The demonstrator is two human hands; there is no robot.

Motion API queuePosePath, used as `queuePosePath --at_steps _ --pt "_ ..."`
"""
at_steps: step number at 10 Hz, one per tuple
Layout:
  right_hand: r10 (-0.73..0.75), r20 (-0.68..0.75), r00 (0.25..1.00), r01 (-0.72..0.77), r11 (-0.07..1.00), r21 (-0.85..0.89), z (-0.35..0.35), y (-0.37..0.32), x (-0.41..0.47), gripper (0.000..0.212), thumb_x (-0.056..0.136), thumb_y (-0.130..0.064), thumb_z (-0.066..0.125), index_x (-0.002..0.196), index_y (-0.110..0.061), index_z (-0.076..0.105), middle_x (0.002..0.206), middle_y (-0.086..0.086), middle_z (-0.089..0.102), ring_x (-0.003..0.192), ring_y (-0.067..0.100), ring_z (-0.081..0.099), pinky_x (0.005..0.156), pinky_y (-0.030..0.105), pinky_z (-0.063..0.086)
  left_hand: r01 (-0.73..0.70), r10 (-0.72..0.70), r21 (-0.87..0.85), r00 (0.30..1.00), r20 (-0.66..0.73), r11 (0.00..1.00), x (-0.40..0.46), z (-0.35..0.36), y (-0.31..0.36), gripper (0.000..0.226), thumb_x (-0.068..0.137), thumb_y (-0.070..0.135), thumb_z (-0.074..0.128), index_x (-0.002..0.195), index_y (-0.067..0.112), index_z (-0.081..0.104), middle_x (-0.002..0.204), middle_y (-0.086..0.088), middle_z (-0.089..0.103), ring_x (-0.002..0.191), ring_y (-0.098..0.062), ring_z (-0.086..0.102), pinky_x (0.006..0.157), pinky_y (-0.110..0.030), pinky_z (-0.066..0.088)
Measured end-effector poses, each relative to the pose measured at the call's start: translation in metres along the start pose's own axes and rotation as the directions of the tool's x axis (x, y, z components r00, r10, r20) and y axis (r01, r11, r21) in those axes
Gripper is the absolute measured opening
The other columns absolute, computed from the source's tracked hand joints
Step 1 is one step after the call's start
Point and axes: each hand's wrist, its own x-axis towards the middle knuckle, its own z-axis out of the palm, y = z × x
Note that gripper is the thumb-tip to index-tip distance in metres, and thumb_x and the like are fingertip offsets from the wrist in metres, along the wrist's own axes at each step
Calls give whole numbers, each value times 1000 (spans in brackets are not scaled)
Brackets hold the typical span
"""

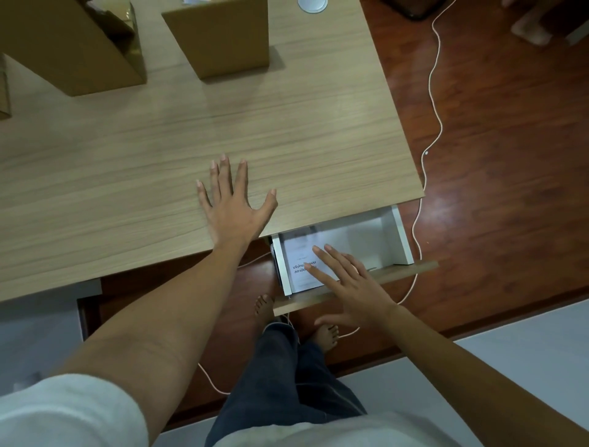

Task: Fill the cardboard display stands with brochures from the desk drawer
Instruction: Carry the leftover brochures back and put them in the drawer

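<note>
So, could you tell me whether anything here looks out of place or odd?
Only one thing: a loose white cord trails across the floor beside the desk and runs under the open drawer near the bare feet, where it could snag.

A pale wood-grain worktop (159, 153) fills most of the view. At its far edge a round white cable grommet (312, 4) is set into the surface. To the right of the worktop lies a reddish-brown wooden floor (497, 197), and a thin white cord (434, 95) snakes across it, running close along the worktop's right edge and on beneath the near side. Beyond the worktop's far right corner a dark object (414, 8) sits on the floor, cut off by the frame.
</note>
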Motion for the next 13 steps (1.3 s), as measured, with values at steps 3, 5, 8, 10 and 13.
queuePosePath --at_steps 3,5,8,10,13 --pt "-69 -37 997 65 993 -97 -25 15 27 85 76 -31 26 160 -16 17 167 21 2 155 36 3 125 53 10 -3 3 27 1000 11 1000 1 1 -1 87 89 78 36 163 36 19 175 3 -2 160 -17 -11 127 -57 -5" --pt "-16 -85 996 -2 979 -202 -23 25 42 93 83 -33 57 161 -17 10 167 20 -1 156 35 0 123 55 16 -4 4 43 1000 8 999 1 1 0 87 90 78 35 164 36 17 175 3 -4 160 -16 -11 127 -57 -6" --pt "42 -57 997 -57 955 -290 -41 44 77 122 73 -58 74 161 -16 1 167 20 -7 155 37 -5 124 55 10 -1 1 32 1000 -6 999 2 3 -1 86 90 78 37 163 37 18 175 3 -2 160 -16 -10 127 -56 -5" --pt "59 -45 997 -70 953 -294 -45 47 87 125 70 -68 71 161 -17 2 168 18 -5 155 36 -3 124 55 9 -14 14 35 1000 -17 999 2 3 -3 86 91 78 36 164 36 19 175 2 0 160 -17 -9 127 -56 -6" --pt "104 1 995 -99 951 -292 -54 49 97 130 66 -77 68 161 -23 -2 169 14 -6 156 35 -2 121 59 11 -8 8 40 1000 -11 999 2 2 -2 87 90 78 36 164 36 18 175 3 -3 160 -17 -10 127 -57 -5"
